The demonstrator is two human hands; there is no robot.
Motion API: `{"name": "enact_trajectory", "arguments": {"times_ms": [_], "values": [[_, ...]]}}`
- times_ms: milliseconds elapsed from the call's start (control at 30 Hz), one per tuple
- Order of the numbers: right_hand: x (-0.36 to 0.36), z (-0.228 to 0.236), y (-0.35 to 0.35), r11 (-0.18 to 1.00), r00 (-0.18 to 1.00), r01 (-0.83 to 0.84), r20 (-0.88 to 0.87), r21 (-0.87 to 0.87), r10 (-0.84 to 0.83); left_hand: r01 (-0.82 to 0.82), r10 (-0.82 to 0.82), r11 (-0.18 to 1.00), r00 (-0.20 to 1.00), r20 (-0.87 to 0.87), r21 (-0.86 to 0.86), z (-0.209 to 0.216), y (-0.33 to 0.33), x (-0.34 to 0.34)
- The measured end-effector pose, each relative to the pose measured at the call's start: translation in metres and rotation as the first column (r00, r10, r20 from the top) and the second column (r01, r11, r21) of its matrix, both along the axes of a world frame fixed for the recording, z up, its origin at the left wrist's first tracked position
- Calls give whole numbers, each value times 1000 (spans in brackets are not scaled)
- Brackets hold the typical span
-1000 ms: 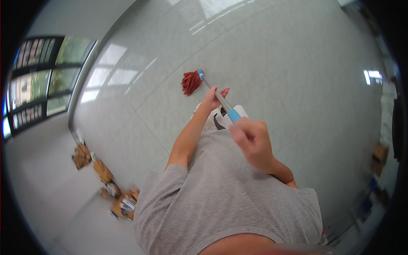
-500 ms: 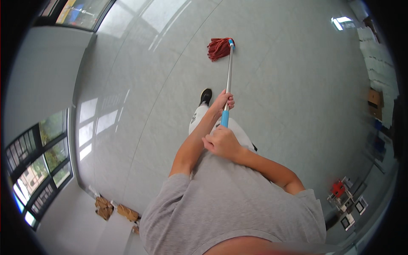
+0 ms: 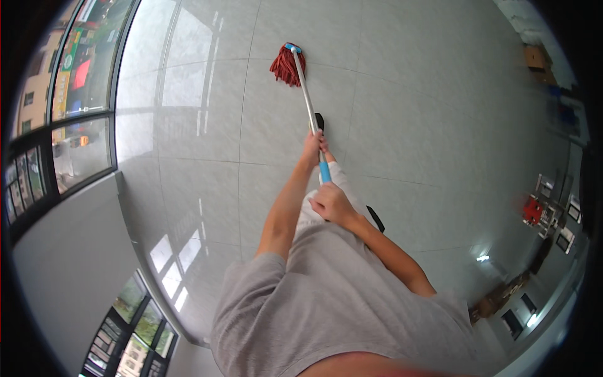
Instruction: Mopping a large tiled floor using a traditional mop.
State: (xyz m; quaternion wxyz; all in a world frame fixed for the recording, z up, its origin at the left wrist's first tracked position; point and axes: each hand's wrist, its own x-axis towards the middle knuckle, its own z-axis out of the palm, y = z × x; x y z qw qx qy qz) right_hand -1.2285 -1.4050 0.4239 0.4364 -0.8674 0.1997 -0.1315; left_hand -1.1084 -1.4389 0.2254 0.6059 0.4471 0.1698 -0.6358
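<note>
A mop with dark red strands (image 3: 287, 66) rests its head on the grey tiled floor, a blue clamp joining the strands to a silver pole (image 3: 304, 91). My left hand (image 3: 313, 149) is wrapped round the pole just above its blue grip (image 3: 325, 171). Closer to my body, my right hand (image 3: 335, 202) is closed over the top end of the handle, hiding that end. The strands trail from the clamp back toward me and to the left. Beside the pole a black shoe (image 3: 320, 121) shows past my left hand.
Tall dark-framed windows (image 3: 88, 116) and a low pale wall (image 3: 75, 242) run along the left. Glossy floor tiles (image 3: 402, 138) carry window reflections. At the far right are a cardboard box (image 3: 537, 60) and a blurred red object with metal parts (image 3: 532, 210).
The mop head has moved left and a little farther away, its strands turning from sideways to pointing back toward me. My view has turned, shifting the windows. Both hands keep their hold.
</note>
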Motion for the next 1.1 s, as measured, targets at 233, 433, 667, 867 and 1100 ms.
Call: {"name": "enact_trajectory", "arguments": {"times_ms": [233, 433, 667, 867, 1100], "values": [[105, 20, -219, 985, 983, 159, 101, -71, -152, 270, -295, 951, 938, 184, 150, 11, -215, 115], [164, 28, -388, 991, 983, 134, 128, -5, -133, 254, -261, 960, 964, 49, 118, 27, -408, 198], [261, -4, -596, 969, 970, -239, -17, 65, 241, 431, -450, 892, 872, 192, 132, 25, -610, 306], [313, 51, -779, 992, 993, -119, -4, 40, 120, 445, -464, 886, 856, 230, 130, 53, -804, 395], [351, 66, -984, 997, 999, 10, -38, 79, -7, 416, -425, 905, 885, 188, 85, 64, -1014, 452]]}}
